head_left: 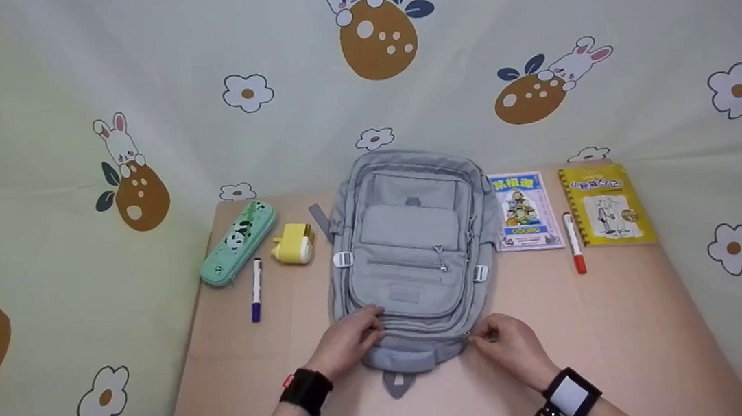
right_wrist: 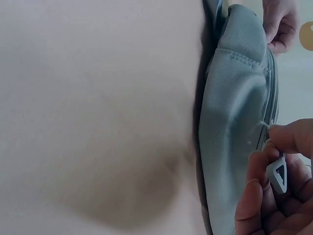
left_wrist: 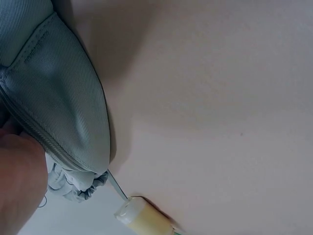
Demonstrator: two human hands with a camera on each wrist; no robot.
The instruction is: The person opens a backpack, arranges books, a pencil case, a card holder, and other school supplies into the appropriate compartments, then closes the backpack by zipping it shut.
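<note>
A grey backpack (head_left: pixel 415 231) lies on the table with its front pockets facing up and its carry handle (head_left: pixel 401 360) at the near end. My right hand (head_left: pixel 509 345) pinches a zipper pull (right_wrist: pixel 278 176) at the near right corner; the pull's grey loop hangs between the fingers in the right wrist view. On the near left side, my left hand (head_left: pixel 350 337) grips the bag's edge by the zipper, fingers curled against the fabric. That same hand (right_wrist: pixel 281 24) shows at the top of the right wrist view.
Left of the bag are a green panda pencil case (head_left: pixel 239 244), a blue-capped marker (head_left: pixel 256 290) and a small yellow-and-white object (head_left: pixel 293 244). To its right lie a blue-and-pink book (head_left: pixel 526 212), a red-capped marker (head_left: pixel 575 243) and a yellow book (head_left: pixel 608 205). A printed curtain (head_left: pixel 307 125) surrounds the table.
</note>
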